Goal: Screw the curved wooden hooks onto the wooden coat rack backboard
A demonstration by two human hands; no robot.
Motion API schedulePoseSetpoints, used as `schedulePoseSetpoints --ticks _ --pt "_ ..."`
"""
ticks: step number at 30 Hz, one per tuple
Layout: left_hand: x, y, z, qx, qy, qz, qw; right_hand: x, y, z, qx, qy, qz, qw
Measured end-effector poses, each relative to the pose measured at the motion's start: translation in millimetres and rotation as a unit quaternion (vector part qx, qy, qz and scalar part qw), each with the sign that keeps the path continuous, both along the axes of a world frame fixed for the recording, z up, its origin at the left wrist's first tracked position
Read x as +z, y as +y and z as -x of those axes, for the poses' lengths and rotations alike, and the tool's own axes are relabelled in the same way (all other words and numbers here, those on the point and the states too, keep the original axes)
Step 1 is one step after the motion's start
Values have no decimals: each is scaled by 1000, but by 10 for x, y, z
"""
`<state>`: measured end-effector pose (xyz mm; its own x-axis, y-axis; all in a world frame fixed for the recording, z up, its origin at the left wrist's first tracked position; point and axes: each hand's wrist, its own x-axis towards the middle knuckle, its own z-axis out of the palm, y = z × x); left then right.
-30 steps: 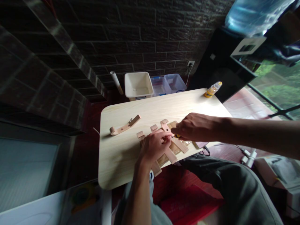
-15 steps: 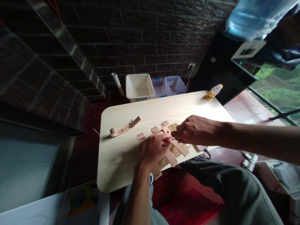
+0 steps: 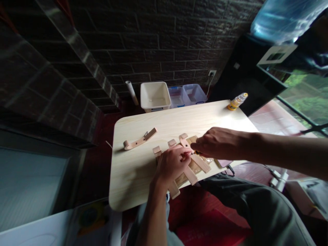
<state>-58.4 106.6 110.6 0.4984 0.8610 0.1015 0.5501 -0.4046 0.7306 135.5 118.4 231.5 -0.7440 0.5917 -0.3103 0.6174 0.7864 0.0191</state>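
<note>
My right hand [image 3: 210, 141] is closed around a small screwdriver [image 3: 197, 152]; only a bit of its yellow-and-black handle and its thin shaft show. The shaft points left, towards the pinched fingertips of my left hand [image 3: 174, 160]. What those fingers hold is hidden. Beneath both hands, several pale wooden strips with curled ends lie side by side across a brown wooden board [image 3: 181, 179]. The rightmost strip [image 3: 202, 164] has a dark hole near its curl. Apart from these, a similar curled wooden piece [image 3: 138, 142] with dark holes and a small metal loop lies at the left.
The light wooden table [image 3: 133, 184] has rounded corners. A clear container with yellow ends [image 3: 237, 101] stands at its back right. Beside my right forearm lies a flat pinkish object [image 3: 224, 163]. Behind the table are a cream bin [image 3: 155, 97] and two clear plastic boxes [image 3: 193, 94].
The whole view has shifted slightly, so everything sits a little further right. Both hands keep nearly the same place over the strips, with the screwdriver still at my left fingertips.
</note>
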Motion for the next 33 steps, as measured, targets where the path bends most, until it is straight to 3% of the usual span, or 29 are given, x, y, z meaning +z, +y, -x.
schedulePoseSetpoints --ticks 17,23,33 --pt "55 -5 16 0 -7 6 1000 -3 -17 -20 3 23 13 1000" --pt "84 -14 19 11 -10 22 1000 -25 -67 -33 -27 32 25 999" --pt "120 -25 10 7 -21 30 999 107 -113 30 -70 1 38 997"
